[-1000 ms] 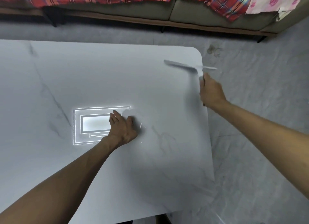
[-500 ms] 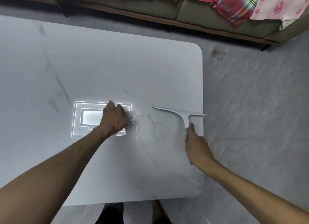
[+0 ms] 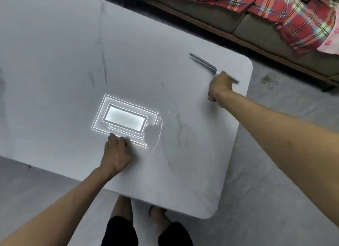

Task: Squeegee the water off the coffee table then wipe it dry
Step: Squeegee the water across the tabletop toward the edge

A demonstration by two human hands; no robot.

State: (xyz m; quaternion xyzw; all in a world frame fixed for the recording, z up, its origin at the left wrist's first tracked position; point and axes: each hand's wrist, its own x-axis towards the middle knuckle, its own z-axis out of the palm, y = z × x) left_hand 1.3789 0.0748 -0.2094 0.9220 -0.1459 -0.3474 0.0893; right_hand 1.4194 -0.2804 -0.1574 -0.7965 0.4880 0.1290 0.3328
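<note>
The coffee table (image 3: 73,62) has a white marble-look top with grey veins. My right hand (image 3: 219,87) grips the handle of a white squeegee (image 3: 202,61), whose blade lies near the table's far right corner. My left hand (image 3: 116,153) rests flat on the tabletop near the front edge, fingers spread, holding nothing. A film of water (image 3: 156,133) with a bright edge sits just right of the left hand, beside the reflection of a ceiling light (image 3: 124,120).
A sofa (image 3: 256,29) with a red plaid blanket (image 3: 293,16) runs along the far side, close to the table's far edge. Grey floor (image 3: 284,172) lies to the right. My legs (image 3: 143,218) stand at the table's front edge.
My right hand has carried the squeegee from the middle right of the table back up to the far right corner. My left hand stays pressed on the top. The view has tilted.
</note>
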